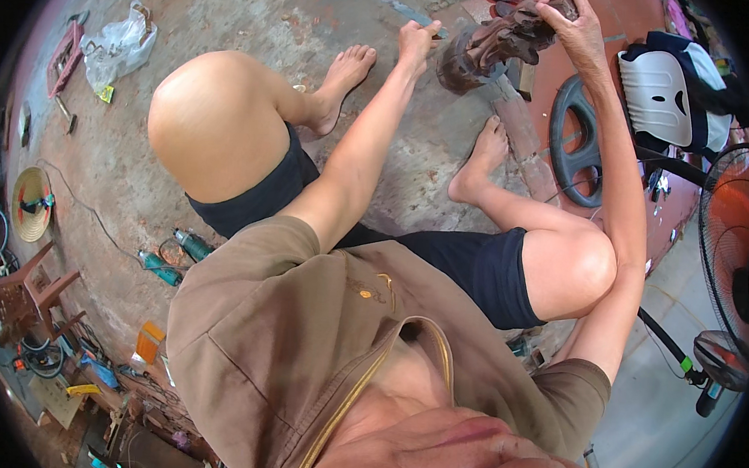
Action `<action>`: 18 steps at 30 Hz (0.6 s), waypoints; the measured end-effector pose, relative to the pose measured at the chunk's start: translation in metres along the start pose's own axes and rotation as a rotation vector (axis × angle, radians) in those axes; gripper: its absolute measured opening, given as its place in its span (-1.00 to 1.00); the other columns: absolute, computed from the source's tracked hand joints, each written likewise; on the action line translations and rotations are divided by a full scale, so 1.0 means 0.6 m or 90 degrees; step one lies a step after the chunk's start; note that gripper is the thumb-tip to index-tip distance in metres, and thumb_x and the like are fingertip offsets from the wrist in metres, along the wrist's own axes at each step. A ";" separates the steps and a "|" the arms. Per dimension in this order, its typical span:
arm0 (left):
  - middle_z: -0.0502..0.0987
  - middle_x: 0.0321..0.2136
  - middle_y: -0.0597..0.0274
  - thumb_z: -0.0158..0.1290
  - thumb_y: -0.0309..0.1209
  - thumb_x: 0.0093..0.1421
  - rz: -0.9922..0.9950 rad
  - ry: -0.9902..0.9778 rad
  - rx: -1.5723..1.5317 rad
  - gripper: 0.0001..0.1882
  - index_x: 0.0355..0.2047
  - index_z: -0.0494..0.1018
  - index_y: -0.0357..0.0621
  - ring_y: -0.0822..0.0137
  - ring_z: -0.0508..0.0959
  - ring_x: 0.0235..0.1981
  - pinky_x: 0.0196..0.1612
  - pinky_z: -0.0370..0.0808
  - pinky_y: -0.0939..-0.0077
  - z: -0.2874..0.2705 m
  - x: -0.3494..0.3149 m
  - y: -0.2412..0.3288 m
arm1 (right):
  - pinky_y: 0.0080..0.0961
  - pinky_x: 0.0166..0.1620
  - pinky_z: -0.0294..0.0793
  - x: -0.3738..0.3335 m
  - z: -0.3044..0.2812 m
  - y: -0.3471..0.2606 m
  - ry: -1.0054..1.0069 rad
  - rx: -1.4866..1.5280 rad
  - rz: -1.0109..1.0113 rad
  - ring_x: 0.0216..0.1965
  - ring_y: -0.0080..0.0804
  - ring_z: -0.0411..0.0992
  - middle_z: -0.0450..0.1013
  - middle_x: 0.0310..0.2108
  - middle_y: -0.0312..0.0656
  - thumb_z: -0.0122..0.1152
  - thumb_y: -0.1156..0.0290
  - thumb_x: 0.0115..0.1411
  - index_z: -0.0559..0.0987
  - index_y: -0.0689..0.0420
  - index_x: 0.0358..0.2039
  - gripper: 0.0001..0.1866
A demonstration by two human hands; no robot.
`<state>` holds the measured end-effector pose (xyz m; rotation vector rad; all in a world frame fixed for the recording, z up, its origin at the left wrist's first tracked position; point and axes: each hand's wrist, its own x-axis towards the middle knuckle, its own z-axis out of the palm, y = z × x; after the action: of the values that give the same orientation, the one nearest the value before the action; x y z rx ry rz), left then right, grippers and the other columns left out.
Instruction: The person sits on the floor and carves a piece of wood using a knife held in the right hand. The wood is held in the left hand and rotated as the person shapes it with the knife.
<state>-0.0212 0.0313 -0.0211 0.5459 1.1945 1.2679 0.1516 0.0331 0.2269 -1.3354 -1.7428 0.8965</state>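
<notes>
A dark brown carved wooden figure stands tilted on the floor between my feet, its round base toward me. My right hand grips its upper end, thumb and fingers wrapped round the wood. To the left of the carving, my left hand is closed on a flat blue-grey strip-like tool. One end of that tool points up and to the left; its exact kind is unclear. The left hand is apart from the carving.
A black ring-shaped base lies right of my foot, near a white slotted plastic piece and a fan. Left are a clear plastic bag, green power tools, a woven hat and a red-brown chair.
</notes>
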 end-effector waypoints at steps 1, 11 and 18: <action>0.59 -0.44 0.09 0.15 -0.41 0.18 0.000 -0.017 0.007 -0.80 -0.39 0.40 -0.29 0.36 0.56 -0.55 -0.54 0.46 0.53 0.001 -0.010 0.000 | -0.67 -0.31 0.40 -0.001 0.002 -0.003 0.000 0.041 0.014 -0.35 -0.65 0.41 0.47 -0.41 -0.32 0.27 0.53 0.07 0.41 0.13 -0.24 -0.74; 0.63 -0.42 0.14 0.12 -0.44 0.16 0.135 -0.030 0.164 -0.87 -0.45 0.47 -0.27 0.41 0.54 -0.54 -0.49 0.47 0.55 0.002 0.012 -0.014 | -0.68 -0.30 0.41 0.005 0.012 0.001 -0.030 0.048 0.011 -0.36 -0.63 0.44 0.49 -0.40 -0.30 0.27 0.53 0.08 0.39 0.12 -0.26 -0.75; 0.62 -0.42 0.09 0.07 -0.48 0.19 0.017 0.017 -0.032 -0.84 -0.44 0.45 -0.38 0.40 0.55 -0.55 -0.50 0.50 0.54 0.009 -0.004 0.002 | -0.66 -0.28 0.42 -0.001 0.006 -0.005 -0.027 0.017 0.010 -0.34 -0.64 0.43 0.49 -0.39 -0.31 0.27 0.53 0.08 0.38 0.12 -0.26 -0.74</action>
<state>-0.0165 0.0310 -0.0170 0.5105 1.1768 1.3280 0.1474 0.0315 0.2277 -1.3236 -1.7483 0.9612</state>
